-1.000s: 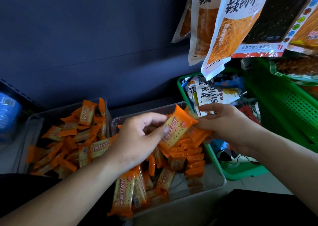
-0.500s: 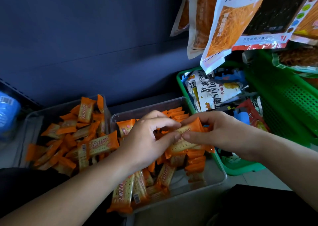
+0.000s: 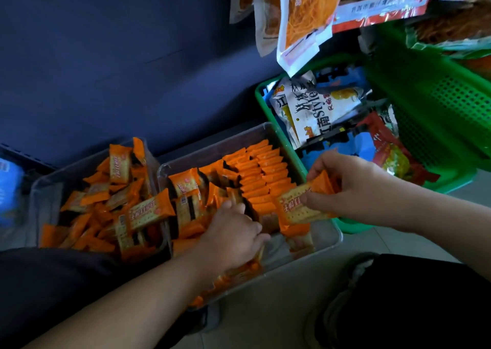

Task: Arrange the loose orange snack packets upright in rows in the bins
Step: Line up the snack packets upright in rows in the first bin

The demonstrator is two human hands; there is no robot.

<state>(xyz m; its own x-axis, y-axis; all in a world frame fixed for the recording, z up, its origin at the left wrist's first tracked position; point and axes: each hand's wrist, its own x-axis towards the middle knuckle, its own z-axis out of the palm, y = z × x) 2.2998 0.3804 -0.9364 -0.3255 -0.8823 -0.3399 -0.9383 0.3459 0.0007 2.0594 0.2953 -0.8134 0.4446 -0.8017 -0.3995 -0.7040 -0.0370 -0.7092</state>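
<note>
Two clear plastic bins stand side by side on the floor. The left bin (image 3: 42,189) holds a loose heap of orange cracker packets (image 3: 106,205). In the right bin (image 3: 336,236), upright rows of packets (image 3: 263,173) fill the far right part, and loose ones (image 3: 191,202) lie at its left. My right hand (image 3: 353,186) pinches one orange packet (image 3: 297,208) above the near end of the rows. Down among the loose packets at the bin's front, my left hand (image 3: 233,237) has its fingers curled; what they grip is hidden.
A green basket (image 3: 265,104) of mixed snack bags stands right of the clear bins, with a taller green crate (image 3: 451,104) behind it. Hanging snack bags (image 3: 297,16) dangle above. A dark blue wall runs behind. My dark trouser legs frame the bottom, over pale floor tiles.
My left hand let go of the shared packet and dropped into the loose packets at the bin's front. My right hand now holds the packet alone, further right.
</note>
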